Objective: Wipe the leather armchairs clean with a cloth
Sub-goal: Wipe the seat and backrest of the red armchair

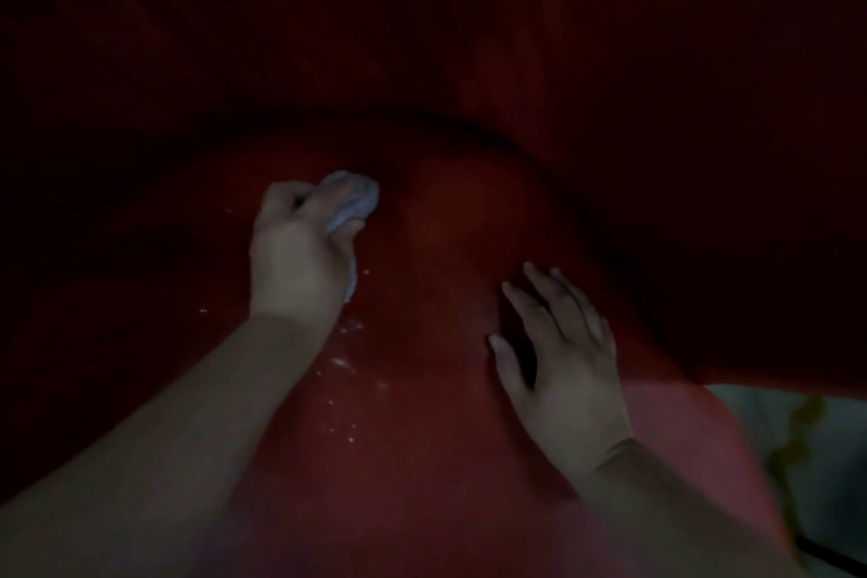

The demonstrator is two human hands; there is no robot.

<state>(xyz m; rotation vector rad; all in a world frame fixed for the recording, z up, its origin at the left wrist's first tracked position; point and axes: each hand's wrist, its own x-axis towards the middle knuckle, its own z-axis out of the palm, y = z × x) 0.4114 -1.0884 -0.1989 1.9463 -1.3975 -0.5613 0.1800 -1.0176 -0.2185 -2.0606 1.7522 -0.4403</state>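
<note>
Looking down in very dim light, the view shows a dark red leather armchair seat (422,460) filling most of the picture, its back rising into shadow beyond. The left hand (300,249) has its fingers curled round a bunched pale blue-grey cloth (354,197) and presses it against the cushion, left of centre and towards the rear of the seat. The right hand (558,357) rests on the leather a little to the right, fingers straight and slightly spread, holding nothing; it looks to be bracing the body. Small whitish specks and smears (345,364) dot the leather just below and beside the left wrist, so wiping seems far from finished here. A pale surface with a yellowish mark (797,441) shows at the lower right edge; what it is cannot be told.

Risks, as a judgement: in such poor light, specks may be missed, and a tightly bunched cloth could smear or push residue into the rear seam instead of lifting it.
</note>
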